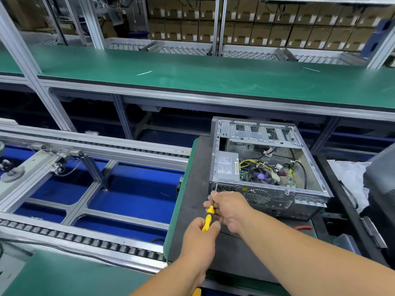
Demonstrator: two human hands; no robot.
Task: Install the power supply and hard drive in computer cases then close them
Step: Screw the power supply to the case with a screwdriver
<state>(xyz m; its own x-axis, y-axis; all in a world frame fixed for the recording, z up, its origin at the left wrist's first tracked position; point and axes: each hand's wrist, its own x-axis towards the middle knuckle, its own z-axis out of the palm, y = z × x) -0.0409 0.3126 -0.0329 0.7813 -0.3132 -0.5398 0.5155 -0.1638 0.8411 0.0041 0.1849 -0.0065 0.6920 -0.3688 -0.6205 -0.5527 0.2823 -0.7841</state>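
An open grey computer case (307, 193) lies on its side on a dark mat (198, 167). The silver power supply (226, 167) sits in the case's near left corner, beside yellow cables and the CPU fan (261, 175). My left hand (199, 238) grips the yellow handle of a screwdriver (208, 218). Its shaft points up at the case's rear panel, near the power supply corner. My right hand (229, 209) pinches the shaft close to the tip, in front of the rear panel.
A roller conveyor (85, 238) over blue flooring runs to the left. A long green workbench (192, 75) stretches behind, with stacked cardboard boxes (277, 33) on racks beyond. A red-handled tool (303, 227) lies on the mat at right, beside a white foam bag (348, 178).
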